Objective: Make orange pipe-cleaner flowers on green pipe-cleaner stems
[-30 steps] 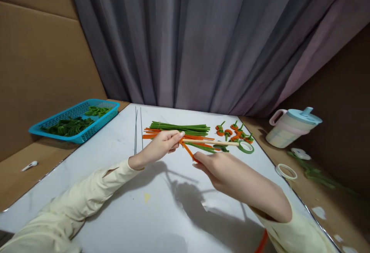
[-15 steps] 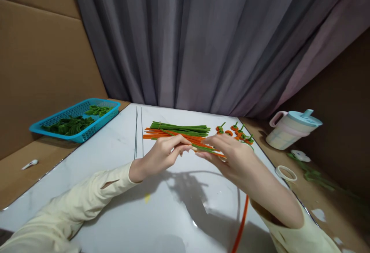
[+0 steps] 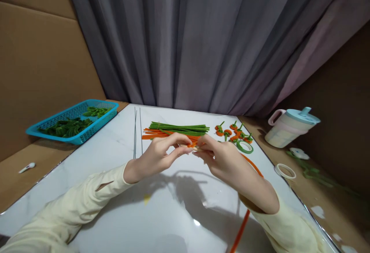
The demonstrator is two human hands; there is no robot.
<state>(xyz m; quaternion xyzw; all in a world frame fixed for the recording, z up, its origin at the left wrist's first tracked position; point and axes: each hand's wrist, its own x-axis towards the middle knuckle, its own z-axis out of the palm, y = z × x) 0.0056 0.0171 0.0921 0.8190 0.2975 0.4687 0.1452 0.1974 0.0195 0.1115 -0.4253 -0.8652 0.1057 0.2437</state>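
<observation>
Over the middle of the table, my left hand (image 3: 160,150) pinches a thin pale stick, mostly hidden by my fingers. My right hand (image 3: 227,158) is closed at the stick's other end, pinching an orange pipe cleaner (image 3: 192,145) against it. The pipe cleaner's long tail (image 3: 241,230) passes behind my right forearm and hangs toward the front. Just beyond my fingertips lie orange pipe cleaners (image 3: 153,133) and a bundle of green pipe cleaners (image 3: 179,127). Small orange-and-green pieces (image 3: 227,133) with short stems sit behind my right hand.
A roll of green tape (image 3: 240,147) lies by the small pieces. Thin dark wires (image 3: 140,129) are at the left. A blue basket (image 3: 81,139) with green pieces stands far left. On the right are a lidded cup (image 3: 285,131) and a pale tape roll (image 3: 285,171).
My right hand has drawn in closer to my left, and orange now shows between the fingertips. The pipe cleaner's tail has swung, showing on both sides of my right forearm.
</observation>
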